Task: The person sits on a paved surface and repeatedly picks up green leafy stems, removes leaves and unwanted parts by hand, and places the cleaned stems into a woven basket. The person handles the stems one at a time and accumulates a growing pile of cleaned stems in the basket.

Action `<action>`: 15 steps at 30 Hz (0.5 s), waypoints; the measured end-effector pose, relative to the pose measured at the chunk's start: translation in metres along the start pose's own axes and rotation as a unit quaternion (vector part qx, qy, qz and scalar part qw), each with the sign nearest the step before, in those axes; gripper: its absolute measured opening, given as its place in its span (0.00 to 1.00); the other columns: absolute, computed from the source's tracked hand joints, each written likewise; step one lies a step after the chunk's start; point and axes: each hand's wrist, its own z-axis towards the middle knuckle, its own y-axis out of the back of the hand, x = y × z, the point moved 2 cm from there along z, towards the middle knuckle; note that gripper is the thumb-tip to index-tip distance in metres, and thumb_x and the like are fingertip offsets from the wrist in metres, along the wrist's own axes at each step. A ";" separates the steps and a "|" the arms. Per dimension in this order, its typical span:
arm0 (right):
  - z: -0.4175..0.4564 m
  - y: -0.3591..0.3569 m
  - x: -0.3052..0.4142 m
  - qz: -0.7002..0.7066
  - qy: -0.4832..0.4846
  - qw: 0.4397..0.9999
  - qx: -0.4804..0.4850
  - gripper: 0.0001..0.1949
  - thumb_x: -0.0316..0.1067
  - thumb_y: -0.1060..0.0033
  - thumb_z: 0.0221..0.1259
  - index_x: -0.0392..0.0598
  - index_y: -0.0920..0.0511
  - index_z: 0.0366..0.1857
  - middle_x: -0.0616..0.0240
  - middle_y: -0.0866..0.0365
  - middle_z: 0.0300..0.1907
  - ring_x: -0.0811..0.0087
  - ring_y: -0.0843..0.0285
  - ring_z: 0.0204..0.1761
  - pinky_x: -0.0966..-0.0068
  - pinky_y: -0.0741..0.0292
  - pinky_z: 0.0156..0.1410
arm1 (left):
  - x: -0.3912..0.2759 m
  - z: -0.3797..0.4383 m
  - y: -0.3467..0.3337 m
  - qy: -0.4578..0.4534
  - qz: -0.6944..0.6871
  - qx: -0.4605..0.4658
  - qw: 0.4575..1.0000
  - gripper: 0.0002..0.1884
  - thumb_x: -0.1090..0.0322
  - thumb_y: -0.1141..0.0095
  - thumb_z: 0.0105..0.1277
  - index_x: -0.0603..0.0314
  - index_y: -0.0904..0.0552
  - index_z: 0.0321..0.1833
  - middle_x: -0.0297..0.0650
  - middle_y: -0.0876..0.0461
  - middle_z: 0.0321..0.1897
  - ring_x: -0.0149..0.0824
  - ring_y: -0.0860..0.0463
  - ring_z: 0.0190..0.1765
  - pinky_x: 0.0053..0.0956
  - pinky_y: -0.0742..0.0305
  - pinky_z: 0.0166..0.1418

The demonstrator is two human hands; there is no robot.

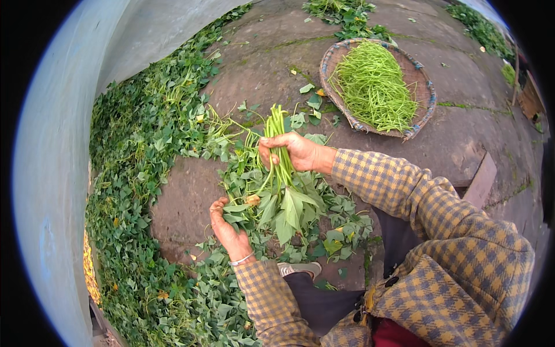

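Observation:
My right hand (297, 152) grips a bunch of green leafy stems (282, 167), thumb and fingers wrapped around them. The cut ends stick up above the fist, and broad pointed leaves (288, 210) hang below it. Lower left of the bunch, my left hand (230, 232) is curled beside green leaves (236, 209). Those leaves cover part of its palm, so whether it grips them cannot be told. Under both hands lies a loose heap of leaves and vines (342, 221). At the upper right, a round woven basket (420, 89) holds a pile of bare, leafless green stems (375, 86).
A thick bank of leafy vines (130, 173) runs along the left side, next to a pale sheet (56, 165). More greens (347, 17) lie beyond the basket. A flat board (480, 180) is on the right of the stone paving (269, 65). My shoe (299, 269) is below the heap.

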 end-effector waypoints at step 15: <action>0.000 0.002 -0.002 0.070 -0.014 0.997 0.007 0.14 0.45 0.49 0.67 0.47 0.27 0.26 0.72 0.32 0.19 0.77 0.36 0.25 0.79 0.35 0.34 | 0.014 -0.027 -0.033 -0.023 0.351 0.282 0.893 0.09 0.68 0.37 0.62 0.63 0.15 0.43 0.34 0.17 0.38 0.28 0.22 0.43 0.25 0.29 0.52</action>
